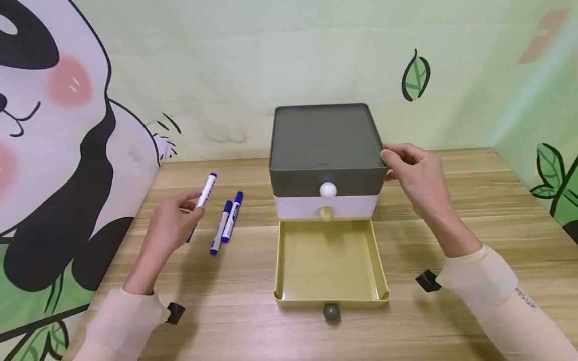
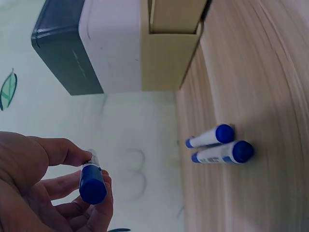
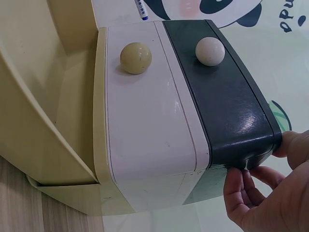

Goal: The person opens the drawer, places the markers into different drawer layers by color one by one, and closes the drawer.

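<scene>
Between thumb and fingers, my left hand (image 1: 170,223) pinches a white marker (image 1: 206,190) with blue ends, raised above the table. Two more blue-capped markers, a near one (image 1: 221,228) and a far one (image 1: 232,217), lie side by side just right of that hand. My right hand (image 1: 417,175) grips the right front corner of a small drawer cabinet (image 1: 326,138), thumb at the top edge and fingers against the side. The cabinet has a dark grey top tier, a white middle and a yellow bottom drawer (image 1: 331,260), which is pulled out with nothing inside.
Round knobs stick out in front: white (image 1: 327,190), yellow (image 1: 326,214), and a grey one (image 1: 331,312) on the extended drawer. The wooden table (image 1: 244,321) meets a printed backdrop (image 1: 217,90) with a panda and leaves behind and at both sides.
</scene>
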{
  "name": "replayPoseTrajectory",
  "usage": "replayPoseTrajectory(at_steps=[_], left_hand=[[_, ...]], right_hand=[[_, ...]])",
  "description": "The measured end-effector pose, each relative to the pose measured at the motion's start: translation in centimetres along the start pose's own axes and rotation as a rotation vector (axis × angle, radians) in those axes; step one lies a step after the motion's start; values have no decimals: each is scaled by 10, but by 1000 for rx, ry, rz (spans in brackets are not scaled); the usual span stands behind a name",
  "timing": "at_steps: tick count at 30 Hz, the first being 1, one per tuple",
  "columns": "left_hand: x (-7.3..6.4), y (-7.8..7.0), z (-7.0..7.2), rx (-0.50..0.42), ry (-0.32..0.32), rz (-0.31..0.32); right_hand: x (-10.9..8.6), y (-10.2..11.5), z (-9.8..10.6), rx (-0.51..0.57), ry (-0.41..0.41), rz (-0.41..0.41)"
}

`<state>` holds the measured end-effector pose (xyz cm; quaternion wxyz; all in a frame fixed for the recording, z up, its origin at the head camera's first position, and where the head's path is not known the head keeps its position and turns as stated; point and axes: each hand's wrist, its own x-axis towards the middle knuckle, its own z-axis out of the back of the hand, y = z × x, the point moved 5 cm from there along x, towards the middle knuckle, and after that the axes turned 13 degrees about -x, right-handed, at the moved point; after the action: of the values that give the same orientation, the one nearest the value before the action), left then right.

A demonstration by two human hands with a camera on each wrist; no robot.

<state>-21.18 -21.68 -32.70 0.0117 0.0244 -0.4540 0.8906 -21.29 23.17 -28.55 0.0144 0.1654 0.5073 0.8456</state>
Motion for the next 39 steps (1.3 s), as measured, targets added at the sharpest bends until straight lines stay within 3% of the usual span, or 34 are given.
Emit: replayPoseTrajectory(at_steps=[9, 18, 25, 32, 39], left_hand=[[-17, -23, -1, -6, 1, -48], [-32, -41, -15, -6, 41, -78], [-47, -55, -25, -67, 91, -90], [-59, -66, -34, -26, 96, -154], [-68, -75, -42, -56, 148, -186]], right_hand=[[0, 0, 0, 8, -4, 0], [0, -1, 0, 5, -2, -2], [0, -1, 0, 6, 2, 3], [0, -1, 0, 12, -4, 4], [0, -1, 0, 5, -2, 6]])
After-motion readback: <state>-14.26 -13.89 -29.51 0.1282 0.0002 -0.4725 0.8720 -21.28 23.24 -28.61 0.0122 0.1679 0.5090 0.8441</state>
